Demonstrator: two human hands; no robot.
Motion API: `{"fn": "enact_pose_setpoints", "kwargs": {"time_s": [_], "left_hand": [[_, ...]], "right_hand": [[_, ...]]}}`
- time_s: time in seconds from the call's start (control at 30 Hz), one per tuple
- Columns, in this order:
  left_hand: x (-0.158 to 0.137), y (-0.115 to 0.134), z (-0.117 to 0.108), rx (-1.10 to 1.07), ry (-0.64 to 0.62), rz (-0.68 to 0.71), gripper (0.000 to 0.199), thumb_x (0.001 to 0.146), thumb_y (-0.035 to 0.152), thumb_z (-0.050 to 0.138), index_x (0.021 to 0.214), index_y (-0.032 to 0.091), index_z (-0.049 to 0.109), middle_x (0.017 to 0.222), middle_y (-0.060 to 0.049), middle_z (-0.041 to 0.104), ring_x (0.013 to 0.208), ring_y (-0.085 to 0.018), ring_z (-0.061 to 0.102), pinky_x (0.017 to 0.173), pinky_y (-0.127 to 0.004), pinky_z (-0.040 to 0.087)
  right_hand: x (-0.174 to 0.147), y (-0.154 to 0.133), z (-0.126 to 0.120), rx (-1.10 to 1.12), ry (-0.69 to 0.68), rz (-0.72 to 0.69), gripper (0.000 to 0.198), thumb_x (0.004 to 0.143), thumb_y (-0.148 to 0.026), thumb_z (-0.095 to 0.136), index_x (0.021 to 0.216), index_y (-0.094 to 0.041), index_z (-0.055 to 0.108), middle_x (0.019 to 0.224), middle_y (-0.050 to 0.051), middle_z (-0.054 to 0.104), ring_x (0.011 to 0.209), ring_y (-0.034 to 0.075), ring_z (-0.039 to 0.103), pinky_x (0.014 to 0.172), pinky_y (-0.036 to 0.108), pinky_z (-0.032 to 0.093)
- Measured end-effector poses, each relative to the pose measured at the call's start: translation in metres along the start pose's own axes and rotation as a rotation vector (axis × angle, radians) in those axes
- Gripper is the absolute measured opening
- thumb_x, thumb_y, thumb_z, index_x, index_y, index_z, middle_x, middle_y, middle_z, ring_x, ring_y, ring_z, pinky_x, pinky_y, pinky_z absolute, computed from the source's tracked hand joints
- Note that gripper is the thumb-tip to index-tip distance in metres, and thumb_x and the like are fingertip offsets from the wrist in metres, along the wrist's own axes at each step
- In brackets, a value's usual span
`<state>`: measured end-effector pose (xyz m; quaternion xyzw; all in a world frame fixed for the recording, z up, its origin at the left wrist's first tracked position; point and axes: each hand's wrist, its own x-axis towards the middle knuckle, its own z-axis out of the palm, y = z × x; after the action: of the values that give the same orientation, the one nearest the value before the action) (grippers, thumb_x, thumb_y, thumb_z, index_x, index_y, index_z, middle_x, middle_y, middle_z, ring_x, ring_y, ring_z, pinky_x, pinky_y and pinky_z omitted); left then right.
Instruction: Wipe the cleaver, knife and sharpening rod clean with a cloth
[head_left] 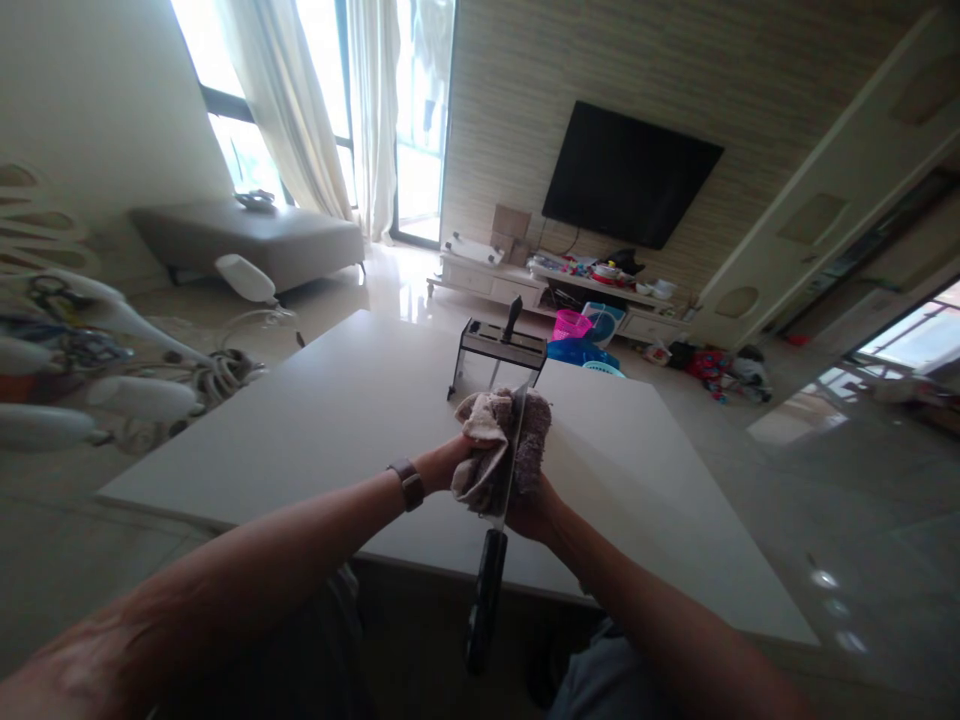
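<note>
A knife (486, 600) with a black handle is held over the near part of the white table, its handle toward me and its blade pointing away. A grey-brown towel (534, 430) is folded around both sides of the blade. My left hand (451, 464) grips the towel on the left of the blade, its fingers mostly covered. On the right, my right hand (531, 512) is closed around the towel from below. Just beyond stands a knife block (501, 345) with clear sides, one black handle sticking up from its top.
The white table (322, 420) spreads out on both sides of my arms. Past its far edge are a pink basket (571, 324) and a blue tub (577, 352) on the floor. A lamp-like fixture (142, 397) with white shades lies at the left. A low TV cabinet (487, 283) lines the wall.
</note>
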<state>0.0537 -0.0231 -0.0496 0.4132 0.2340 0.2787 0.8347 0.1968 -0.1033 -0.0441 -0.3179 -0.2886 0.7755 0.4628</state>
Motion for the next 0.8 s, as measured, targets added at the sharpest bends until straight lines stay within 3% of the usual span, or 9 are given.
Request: {"fn": "enact_pose_setpoints", "kwargs": {"time_s": [0.23, 0.4, 0.53, 0.6, 0.7, 0.8], "left_hand": [[-0.004, -0.004, 0.007, -0.181, -0.07, -0.162, 0.02, 0.072, 0.022, 0.07, 0.086, 0.008, 0.068, 0.079, -0.01, 0.073, 0.074, -0.02, 0.069, 0.084, -0.032, 0.055], [-0.005, 0.001, 0.01, -0.126, -0.072, -0.231, 0.052, 0.082, 0.059, 0.064, 0.105, 0.013, 0.069, 0.096, -0.013, 0.076, 0.085, -0.028, 0.071, 0.081, -0.041, 0.056], [-0.015, 0.008, 0.011, -0.007, -0.206, -0.341, 0.084, 0.071, 0.084, 0.06, 0.113, 0.012, 0.067, 0.104, -0.017, 0.075, 0.087, -0.031, 0.072, 0.078, -0.044, 0.055], [-0.019, 0.008, 0.015, 0.098, -0.178, -0.337, 0.074, 0.066, 0.075, 0.073, 0.105, 0.012, 0.067, 0.092, -0.013, 0.074, 0.077, -0.027, 0.072, 0.071, -0.039, 0.055], [-0.021, 0.0, 0.024, 0.285, -0.004, -0.202, 0.04, 0.065, 0.043, 0.085, 0.075, 0.016, 0.059, 0.059, 0.0, 0.06, 0.048, -0.014, 0.057, 0.052, -0.027, 0.046], [-0.021, -0.005, 0.034, 0.315, 0.138, -0.098, 0.04, 0.071, 0.035, 0.08, 0.061, 0.02, 0.043, 0.044, 0.008, 0.04, 0.037, -0.007, 0.036, 0.04, -0.022, 0.032]], "right_hand": [[0.003, 0.001, 0.0, 0.091, 0.216, -0.128, 0.023, 0.069, -0.027, 0.081, 0.089, -0.017, 0.075, 0.087, 0.006, 0.081, 0.077, 0.023, 0.076, 0.078, 0.036, 0.064], [0.012, -0.027, -0.006, 0.044, 0.4, -0.294, 0.037, 0.062, -0.02, 0.084, 0.097, -0.014, 0.074, 0.092, 0.009, 0.082, 0.078, 0.026, 0.077, 0.081, 0.04, 0.065], [0.014, -0.05, -0.02, 0.015, 0.61, -0.514, 0.048, 0.056, -0.018, 0.089, 0.102, -0.014, 0.072, 0.092, 0.007, 0.082, 0.079, 0.025, 0.077, 0.075, 0.039, 0.065], [0.013, -0.056, -0.026, 0.016, 0.674, -0.585, 0.053, 0.054, -0.018, 0.091, 0.104, -0.015, 0.071, 0.092, 0.005, 0.082, 0.078, 0.025, 0.077, 0.073, 0.039, 0.066], [0.01, -0.059, -0.03, 0.028, 0.623, -0.619, 0.056, 0.056, -0.02, 0.091, 0.108, -0.018, 0.069, 0.094, 0.003, 0.081, 0.081, 0.024, 0.077, 0.075, 0.039, 0.066], [0.006, -0.059, -0.029, 0.031, 0.518, -0.598, 0.057, 0.061, -0.023, 0.09, 0.113, -0.022, 0.066, 0.099, 0.002, 0.081, 0.087, 0.023, 0.078, 0.079, 0.039, 0.066]]}}
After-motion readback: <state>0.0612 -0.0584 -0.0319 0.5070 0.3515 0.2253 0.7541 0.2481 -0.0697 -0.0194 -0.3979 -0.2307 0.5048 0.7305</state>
